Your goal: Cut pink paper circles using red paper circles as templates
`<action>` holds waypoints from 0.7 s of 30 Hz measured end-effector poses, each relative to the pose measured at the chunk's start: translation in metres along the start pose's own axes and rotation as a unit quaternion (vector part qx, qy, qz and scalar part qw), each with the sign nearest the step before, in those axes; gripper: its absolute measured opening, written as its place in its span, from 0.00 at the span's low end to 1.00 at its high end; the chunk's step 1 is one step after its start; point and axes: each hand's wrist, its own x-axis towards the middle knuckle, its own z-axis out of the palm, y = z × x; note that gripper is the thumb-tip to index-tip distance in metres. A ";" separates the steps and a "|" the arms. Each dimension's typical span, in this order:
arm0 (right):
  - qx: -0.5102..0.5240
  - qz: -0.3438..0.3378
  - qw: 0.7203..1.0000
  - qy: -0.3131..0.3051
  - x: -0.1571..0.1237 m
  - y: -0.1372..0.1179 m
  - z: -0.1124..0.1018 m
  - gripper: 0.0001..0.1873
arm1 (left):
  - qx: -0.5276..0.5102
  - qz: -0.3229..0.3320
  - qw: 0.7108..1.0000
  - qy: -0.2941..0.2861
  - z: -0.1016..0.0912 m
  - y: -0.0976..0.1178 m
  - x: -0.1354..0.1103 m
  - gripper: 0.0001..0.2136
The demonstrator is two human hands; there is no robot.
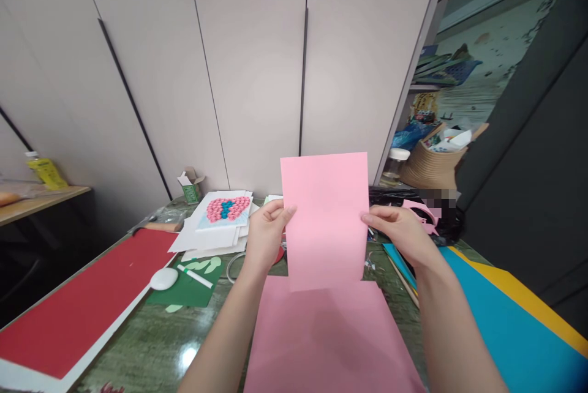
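I hold a pink sheet of paper (326,221) upright in front of me, above the table. My left hand (266,235) pinches its left edge and my right hand (397,231) pinches its right edge, fingers closed on the paper. Below it a larger pink sheet (331,338) lies flat on the green marbled table (151,344).
A red sheet (87,301) lies at the left, blue (500,325) and yellow (528,301) sheets at the right. White cards with a pink heart piece (227,209), a green sheet with a white marker (195,276) and a white oval object (164,278) sit behind. A woven basket (432,166) stands back right.
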 end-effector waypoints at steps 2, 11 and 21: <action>-0.010 -0.007 1.000 0.000 -0.001 0.000 0.000 0.15 | -0.001 0.004 1.000 -0.003 -0.001 0.000 0.000 0.12; 0.029 0.011 0.999 -0.020 -0.001 -0.006 0.001 0.14 | 0.021 -0.010 1.000 -0.013 -0.002 0.002 0.000 0.15; 0.159 0.038 0.985 0.058 0.002 0.003 0.005 0.12 | 0.088 -0.043 0.992 -0.078 0.003 0.011 -0.013 0.13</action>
